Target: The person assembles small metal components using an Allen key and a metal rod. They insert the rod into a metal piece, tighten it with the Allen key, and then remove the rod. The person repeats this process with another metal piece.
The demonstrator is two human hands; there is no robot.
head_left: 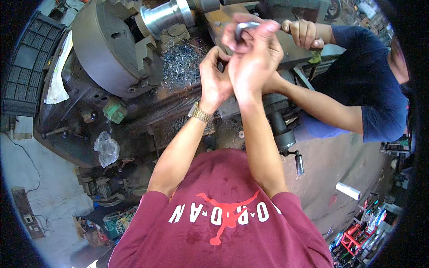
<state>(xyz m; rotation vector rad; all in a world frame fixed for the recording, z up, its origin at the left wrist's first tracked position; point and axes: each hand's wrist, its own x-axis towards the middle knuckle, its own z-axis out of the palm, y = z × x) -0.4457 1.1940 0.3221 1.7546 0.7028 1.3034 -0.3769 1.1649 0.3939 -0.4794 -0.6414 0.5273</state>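
Observation:
My right hand [252, 62] is raised over the lathe, slightly blurred, its fingers curled round a shiny metal ring [241, 29]; only a curved part of the ring shows. Close against it, my left hand [216, 80] has its thumb and fingers bent together, and whatever they hold is hidden. A gold-coloured watch [200, 112] circles my left wrist. To the left of my hands, a smooth turned metal workpiece [167, 18] sits in the jaws of the lathe chuck [105, 51]. Curled metal shavings [181, 64] lie heaped below the workpiece.
At the right stands a co-worker in a dark blue shirt [357, 76], one fist [306, 33] closed near my right hand, the other hand hidden behind mine. A crank handle [299, 164] juts out at my right. A clear plastic bag [106, 149] and green knob [114, 110] are on the lathe's front.

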